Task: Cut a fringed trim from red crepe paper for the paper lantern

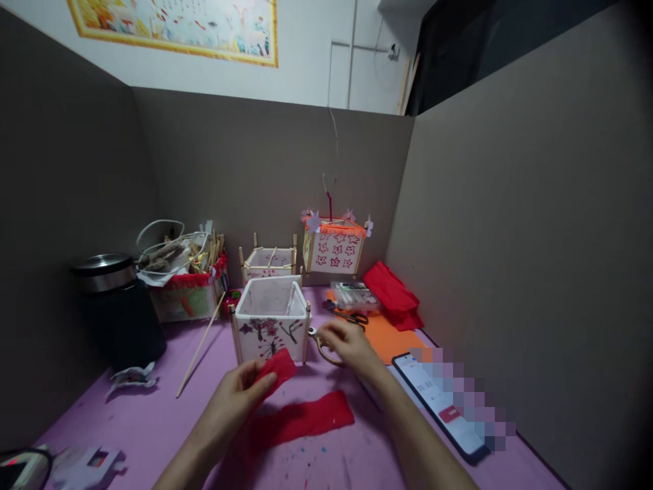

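My left hand [239,391] pinches a small red strip [282,366], cloth or crepe paper, between thumb and fingers. Below it, a longer red strip [316,416] lies flat on the purple tabletop. My right hand [352,344] has its fingers curled together at the upper edge of a gold-brown ring-shaped thing [329,356]; its kind and whether the fingers grip it are unclear. Just left of those fingertips stands a white box-shaped lantern [270,333] with stick corner posts and painted branches and blossoms. Its top is open.
Behind are a second stick-framed lantern [270,258] and a hanging lantern [337,250]. Dark-handled scissors [352,316], a clear case [353,296], red cloth [392,296] and a phone [441,408] are on the right. Left stand a dark tumbler [117,313], a filled basket [186,299] and a stick [201,346].
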{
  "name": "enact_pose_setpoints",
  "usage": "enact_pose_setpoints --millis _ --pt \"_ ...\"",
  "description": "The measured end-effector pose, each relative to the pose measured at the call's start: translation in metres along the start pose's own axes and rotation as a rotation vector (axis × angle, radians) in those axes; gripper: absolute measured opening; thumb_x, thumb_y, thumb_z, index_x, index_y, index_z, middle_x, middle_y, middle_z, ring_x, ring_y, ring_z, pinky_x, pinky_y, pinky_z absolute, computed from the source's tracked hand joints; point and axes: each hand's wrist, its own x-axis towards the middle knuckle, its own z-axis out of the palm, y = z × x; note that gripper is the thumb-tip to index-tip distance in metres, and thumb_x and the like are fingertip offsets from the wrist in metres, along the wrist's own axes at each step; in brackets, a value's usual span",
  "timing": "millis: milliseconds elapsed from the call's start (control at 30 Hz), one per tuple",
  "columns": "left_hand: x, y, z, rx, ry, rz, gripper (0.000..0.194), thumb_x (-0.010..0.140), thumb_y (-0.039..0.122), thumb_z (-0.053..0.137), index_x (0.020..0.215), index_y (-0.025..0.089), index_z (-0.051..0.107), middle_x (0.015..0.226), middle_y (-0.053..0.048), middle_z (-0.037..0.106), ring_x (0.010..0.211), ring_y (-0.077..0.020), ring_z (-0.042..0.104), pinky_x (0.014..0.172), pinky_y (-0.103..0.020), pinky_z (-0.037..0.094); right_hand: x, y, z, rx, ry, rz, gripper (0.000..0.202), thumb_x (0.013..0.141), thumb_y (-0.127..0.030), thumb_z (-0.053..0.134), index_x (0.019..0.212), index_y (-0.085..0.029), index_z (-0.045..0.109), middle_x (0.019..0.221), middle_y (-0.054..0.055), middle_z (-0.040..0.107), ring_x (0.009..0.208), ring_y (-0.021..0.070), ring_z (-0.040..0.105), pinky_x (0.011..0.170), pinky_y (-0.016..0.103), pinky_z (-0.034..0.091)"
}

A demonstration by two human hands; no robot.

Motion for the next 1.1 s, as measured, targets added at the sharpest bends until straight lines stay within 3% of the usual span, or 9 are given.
enact_pose_setpoints --millis 100,233,467,567,667,733,833,967,1100 --pt "0.004 -0.014 -0.002 -0.071 0.034 -0.058 0.037 0.057 0.047 0.077 0.068 0.016 0.060 0.065 0.000 0.062 0.059 -0.0130 0.054 0.053 -0.022 0.039 0.021 0.044 -0.014 -0.169 0.129 0.229 0.026 0.091 -0.027 0.040 0.096 -0.020 0.064 0.091 0.008 0.068 0.088 0.0212 0.062 0.069 0.028 0.043" --pt "0.008 -0.026 -0.001 -0.154 0.053 -0.074 0.036 0.055 0.044 0.079 0.069 0.016 0.061 0.064 -0.001 0.064 0.055 -0.0119 0.055 0.050 -0.022 0.039 0.039 0.086 -0.018 -0.305 0.051 0.369 0.016 0.082 -0.016 0.053 0.093 -0.018 0.065 0.088 0.010 0.068 0.085 0.0211 0.062 0.067 0.028 0.041" --pt "0.004 -0.018 -0.002 -0.231 0.037 -0.088 0.031 0.056 0.035 0.080 0.066 0.015 0.059 0.059 -0.002 0.066 0.052 -0.0098 0.056 0.050 -0.020 0.039 0.046 0.103 -0.018 -0.249 -0.087 0.396 0.019 0.077 -0.026 0.066 0.090 -0.012 0.062 0.087 0.008 0.064 0.076 0.0172 0.059 0.068 0.030 0.045" --pt "0.001 -0.010 -0.004 -0.228 0.006 -0.091 0.028 0.060 0.033 0.078 0.067 0.015 0.058 0.060 -0.002 0.068 0.051 -0.0086 0.056 0.050 -0.019 0.038 0.033 0.100 -0.033 -0.103 -0.095 0.404 0.025 0.068 -0.019 0.067 0.092 -0.013 0.062 0.070 0.006 0.063 0.061 0.0161 0.057 0.055 0.026 0.040" --pt "-0.001 -0.006 -0.005 -0.250 -0.002 -0.101 0.029 0.060 0.033 0.079 0.069 0.015 0.057 0.062 -0.002 0.069 0.051 -0.0083 0.057 0.049 -0.018 0.038 0.005 0.087 -0.050 0.124 -0.042 0.348 0.042 0.079 -0.033 0.054 0.118 -0.016 0.052 0.070 0.002 0.060 0.049 0.0121 0.048 0.046 0.024 0.034" --pt "-0.001 -0.004 -0.005 -0.265 -0.015 -0.100 0.031 0.059 0.033 0.080 0.070 0.015 0.058 0.065 -0.003 0.070 0.055 -0.0094 0.060 0.052 -0.018 0.040 -0.016 0.072 -0.053 0.504 0.044 0.228 0.052 0.078 -0.043 0.054 0.124 -0.021 0.047 0.079 0.003 0.059 0.046 0.0092 0.041 0.043 0.022 0.029" --pt "-0.003 -0.002 -0.004 -0.293 -0.019 -0.087 0.032 0.057 0.034 0.081 0.071 0.015 0.059 0.066 -0.003 0.070 0.059 -0.0115 0.062 0.055 -0.020 0.042 -0.042 0.042 -0.041 1.016 0.045 0.166 0.050 0.065 -0.043 0.070 0.109 -0.026 0.056 0.083 0.004 0.060 0.047 0.0084 0.037 0.041 0.021 0.021" --pt "-0.008 0.007 -0.003 -0.285 -0.029 -0.065 0.031 0.058 0.034 0.080 0.071 0.015 0.060 0.066 -0.003 0.069 0.060 -0.0120 0.061 0.058 -0.021 0.043 -0.059 0.008 -0.001 1.261 -0.251 0.227 0.045 0.063 -0.045 0.074 0.100 -0.024 0.061 0.068 0.002 0.059 0.050 0.0103 0.043 0.039 0.018 0.018" --pt "-0.010 0.014 -0.005 -0.278 -0.008 -0.040 0.031 0.058 0.034 0.080 0.074 0.014 0.061 0.068 -0.002 0.068 0.063 -0.0112 0.060 0.060 -0.020 0.043 -0.068 -0.004 0.036 1.441 -0.611 0.120 0.062 0.051 -0.033 0.085 0.105 -0.021 0.057 0.069 -0.001 0.061 0.053 0.0072 0.048 0.039 0.013 0.024"
